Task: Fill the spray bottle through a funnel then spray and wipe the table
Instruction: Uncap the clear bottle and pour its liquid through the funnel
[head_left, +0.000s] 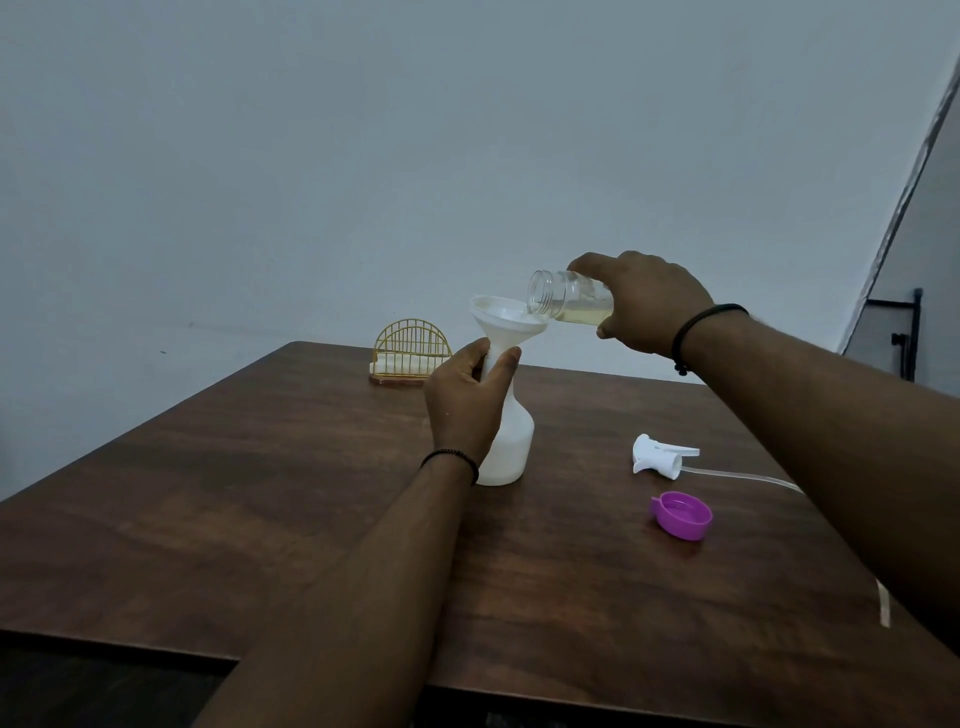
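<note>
A white spray bottle (511, 441) stands upright on the dark wooden table (260, 493), with a white funnel (506, 317) set in its neck. My left hand (467, 400) grips the bottle's neck just under the funnel. My right hand (644, 301) holds a clear bottle (569, 299) tipped on its side, its open mouth over the funnel's rim. Pale yellowish liquid lies in the clear bottle. The white spray head (660, 454) with its clear tube lies on the table to the right.
A purple cap (681, 514) lies on the table near the spray head. A gold wire holder (413, 353) with folded cloth stands at the table's far edge. The table's near edge runs across the bottom; a plain wall stands behind.
</note>
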